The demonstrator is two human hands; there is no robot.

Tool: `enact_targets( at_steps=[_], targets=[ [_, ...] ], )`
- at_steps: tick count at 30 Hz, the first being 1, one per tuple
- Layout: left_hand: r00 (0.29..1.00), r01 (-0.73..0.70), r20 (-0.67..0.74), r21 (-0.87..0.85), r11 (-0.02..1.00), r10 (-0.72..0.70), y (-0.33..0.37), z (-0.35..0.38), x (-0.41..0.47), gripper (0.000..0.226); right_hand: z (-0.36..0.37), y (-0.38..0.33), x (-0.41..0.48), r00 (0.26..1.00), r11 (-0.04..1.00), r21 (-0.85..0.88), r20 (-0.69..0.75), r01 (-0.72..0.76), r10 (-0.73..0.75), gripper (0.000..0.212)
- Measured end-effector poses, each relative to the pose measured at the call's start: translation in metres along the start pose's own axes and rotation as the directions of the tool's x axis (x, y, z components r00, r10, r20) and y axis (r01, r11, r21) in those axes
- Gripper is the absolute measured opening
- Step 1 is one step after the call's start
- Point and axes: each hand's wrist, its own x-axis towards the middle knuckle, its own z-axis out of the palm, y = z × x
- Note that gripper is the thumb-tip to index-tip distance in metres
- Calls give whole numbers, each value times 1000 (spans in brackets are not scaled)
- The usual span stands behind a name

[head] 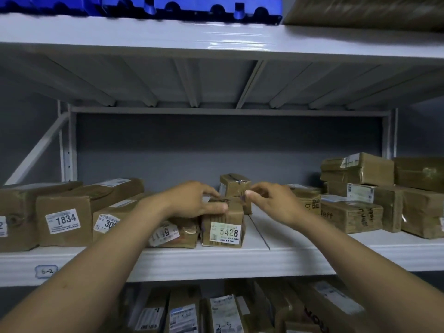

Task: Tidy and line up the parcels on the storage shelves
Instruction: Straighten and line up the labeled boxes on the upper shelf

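Much in the head view is cut off or masked. The brown cardboard parcel with a white label starting "30" (108, 218) has the rest of its number covered by the left forearm. The flat brown parcel (176, 233) below that wrist carries a tilted label that cannot be read with certainty. The blue plastic crate (168, 6) on the upper level is blurred and cropped by the top edge. The dim parcels on the lower level (216, 311) are cropped at the bottom and partly covered by both forearms.

The small brown cardboard box labelled 5428 (223, 227) stands at the front middle of the white metal shelf (216, 263), just beside the flat parcel. A smaller brown taped box (234, 186) sits close behind it.

Both arms are stretched forward from the lower corners. The left grip (192, 200) is laid over the 5428 box, thumb pressed along its front upper edge and fingers reaching across the top, so the box is held. The right grip (274, 203) hangs at the box's far right corner with fingers loosely curled. Whether anything is pinched or touched there cannot be told.
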Motion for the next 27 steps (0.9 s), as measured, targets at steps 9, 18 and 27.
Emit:
enact_targets(
  at_steps=[9,18,27],
  targets=[
    [992,115,30,178,977,-122,-20,5,78,60,27,34,100,986,947,-315,127,-67,112,58],
    [969,245,-27,243,939,-246,-44,5,107,62,71,25,147,971,928,-333,112,-165,213,71],
    [971,173,-198,201,964,-133,-40,2,95,60,41,30,111,962,972,116,-157,-205,221,47]
  ],
)
